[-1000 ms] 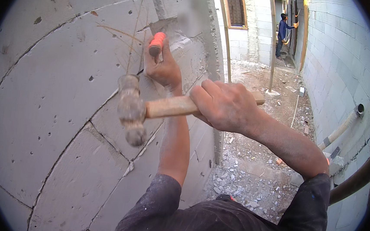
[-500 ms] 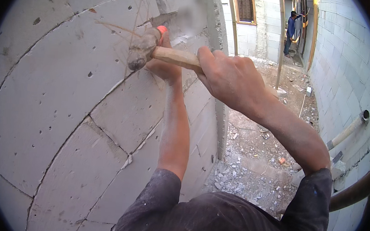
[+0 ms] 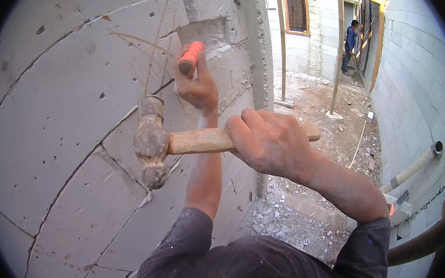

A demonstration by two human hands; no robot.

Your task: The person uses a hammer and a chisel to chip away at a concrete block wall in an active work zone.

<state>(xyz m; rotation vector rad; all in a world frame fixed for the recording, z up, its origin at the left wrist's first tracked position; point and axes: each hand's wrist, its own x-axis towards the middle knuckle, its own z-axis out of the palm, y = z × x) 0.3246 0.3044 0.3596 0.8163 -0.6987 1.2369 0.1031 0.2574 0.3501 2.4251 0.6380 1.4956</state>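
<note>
My left hand (image 3: 199,87) is closed round a chisel (image 3: 191,57) with an orange grip and a dark end facing me. Its working tip is out of sight behind the grip and fingers. Beside it is a rectangular recess (image 3: 205,29) cut into the grey block wall (image 3: 73,111). My right hand (image 3: 272,140) is wrapped round the wooden handle of a hammer (image 3: 151,144). The worn metal head hangs below and left of the chisel, apart from it and in front of the wall.
Broken block pieces (image 3: 284,217) litter the floor below. A pipe (image 3: 413,167) leans along the block wall on the right (image 3: 420,86). Thin poles (image 3: 338,59) stand farther off, and a person in blue (image 3: 350,44) is in the far doorway.
The hammer has come down and back from the chisel, with my right hand lower too. More of the chisel's grip and the recess now shows. My left hand stays near the recess.
</note>
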